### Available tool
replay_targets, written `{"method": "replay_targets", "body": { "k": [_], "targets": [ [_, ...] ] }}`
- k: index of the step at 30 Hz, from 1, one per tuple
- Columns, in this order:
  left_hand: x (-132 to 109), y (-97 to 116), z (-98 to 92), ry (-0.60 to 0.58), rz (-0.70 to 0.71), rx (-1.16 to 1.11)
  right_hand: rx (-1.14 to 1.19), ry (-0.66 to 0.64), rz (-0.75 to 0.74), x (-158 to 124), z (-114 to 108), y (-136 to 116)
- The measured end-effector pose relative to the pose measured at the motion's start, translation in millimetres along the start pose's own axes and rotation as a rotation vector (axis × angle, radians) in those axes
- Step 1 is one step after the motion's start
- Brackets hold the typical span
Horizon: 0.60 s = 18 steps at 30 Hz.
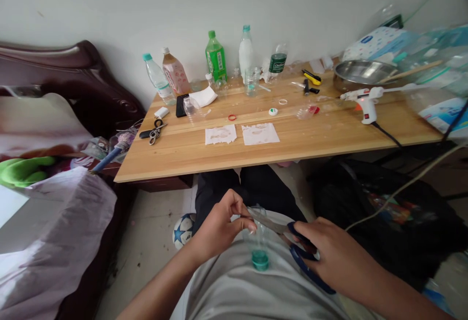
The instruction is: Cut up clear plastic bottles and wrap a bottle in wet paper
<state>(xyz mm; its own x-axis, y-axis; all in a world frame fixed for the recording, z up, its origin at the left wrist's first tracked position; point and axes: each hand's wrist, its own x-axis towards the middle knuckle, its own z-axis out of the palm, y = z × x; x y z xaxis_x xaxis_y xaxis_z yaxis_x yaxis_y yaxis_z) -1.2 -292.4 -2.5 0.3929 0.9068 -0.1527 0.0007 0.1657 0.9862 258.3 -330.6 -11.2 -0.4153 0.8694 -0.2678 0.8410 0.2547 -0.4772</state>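
Wooden table (175, 153) beyond, left hand (222, 222) with grip clamped on clear bottle (260, 243), right hand (336, 248) around scissors (300, 259).

The person wears a plain light-grey fabric top (234, 293), wrinkled across the front, and black cloth trousers (212, 195).

Scissor handles (305, 269) — navy, bottle cap (260, 260) — teal
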Motion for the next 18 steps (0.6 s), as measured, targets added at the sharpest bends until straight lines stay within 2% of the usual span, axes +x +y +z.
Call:
{"method": "replay_targets", "body": {
  "k": [4, 6, 8, 10, 14, 16, 18],
  "targets": [
    [0.8, 0.3, -4.0, 0.028, 0.004, 0.111, 0.107, 0.045, 0.003, 5.9, 11.8, -9.3],
    [0.9, 3.5, -7.6, 0.034, -0.012, 0.165, 0.269, 0.157, 0.031, 12.9, 9.1, -8.4],
    [1.1, 7.5, -12.9, 0.059, -0.008, 0.202, 0.356, 0.322, 0.135, 21.4, -5.0, 3.5],
    [1.6, 10.6, -19.8, 0.097, 0.007, 0.223, 0.220, 0.448, 0.253, 30.6, -29.0, 28.7],
    [5.4, 9.7, -36.2, 0.173, 0.003, 0.184, -0.395, 0.535, 0.285, 50.6, -81.0, 100.9],
    [9.1, 7.2, -44.7, 0.213, 0.020, 0.148, -0.506, 0.558, 0.321, 61.0, -98.6, 131.4],
    [13.6, 5.3, -52.6, 0.252, 0.064, 0.122, -0.501, 0.573, 0.338, 70.4, -108.9, 150.3]
  ]
}}
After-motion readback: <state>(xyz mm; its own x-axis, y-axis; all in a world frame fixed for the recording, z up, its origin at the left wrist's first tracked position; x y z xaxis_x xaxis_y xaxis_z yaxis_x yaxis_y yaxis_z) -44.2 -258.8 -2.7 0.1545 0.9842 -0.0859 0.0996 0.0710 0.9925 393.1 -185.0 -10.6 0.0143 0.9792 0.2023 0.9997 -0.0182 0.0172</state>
